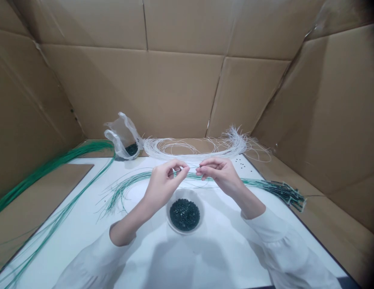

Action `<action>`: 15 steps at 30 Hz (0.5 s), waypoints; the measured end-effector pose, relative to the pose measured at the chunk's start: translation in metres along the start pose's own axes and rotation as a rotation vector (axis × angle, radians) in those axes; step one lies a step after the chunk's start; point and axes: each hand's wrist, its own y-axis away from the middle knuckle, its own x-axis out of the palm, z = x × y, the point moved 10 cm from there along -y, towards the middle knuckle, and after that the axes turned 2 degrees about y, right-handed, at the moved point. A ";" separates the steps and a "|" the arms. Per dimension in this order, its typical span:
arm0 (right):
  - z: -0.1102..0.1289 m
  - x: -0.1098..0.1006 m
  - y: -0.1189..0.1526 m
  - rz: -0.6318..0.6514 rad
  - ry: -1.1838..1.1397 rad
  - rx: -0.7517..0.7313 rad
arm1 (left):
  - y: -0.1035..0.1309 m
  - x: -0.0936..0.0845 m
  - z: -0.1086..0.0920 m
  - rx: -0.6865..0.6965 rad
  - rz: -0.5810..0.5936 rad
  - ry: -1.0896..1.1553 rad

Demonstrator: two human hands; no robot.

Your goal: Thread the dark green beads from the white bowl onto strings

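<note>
Above the middle of the table, my left hand (167, 178) pinches its thumb and forefinger together. Facing it a short gap away, my right hand (219, 172) is closed in a similar pinch. A faint thin line shows between the fingertips, but what each hand holds is too small to make out. Just below them stands a white bowl (202, 202) filled with small dark green beads (184, 215). Behind and partly hidden by both hands lies a bundle of green strands (131, 180), its right end (285, 193) thick with dark pieces.
A coil of white strands (156, 147) lies along the back. To its left, an open plastic bag (122, 134) holds dark beads. Long green strands (63, 160) run down the left side. Several loose beads (241, 163) dot the white tabletop (138, 249). Cardboard walls (180, 92) surround the table.
</note>
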 end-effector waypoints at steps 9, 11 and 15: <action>0.003 0.004 0.000 0.011 -0.029 -0.016 | 0.003 0.000 -0.005 0.017 0.005 0.027; 0.003 0.004 -0.001 0.011 -0.026 -0.015 | 0.003 0.000 -0.005 0.016 0.005 0.029; 0.003 0.005 -0.001 0.009 -0.025 -0.017 | 0.003 0.001 -0.005 0.016 0.016 0.023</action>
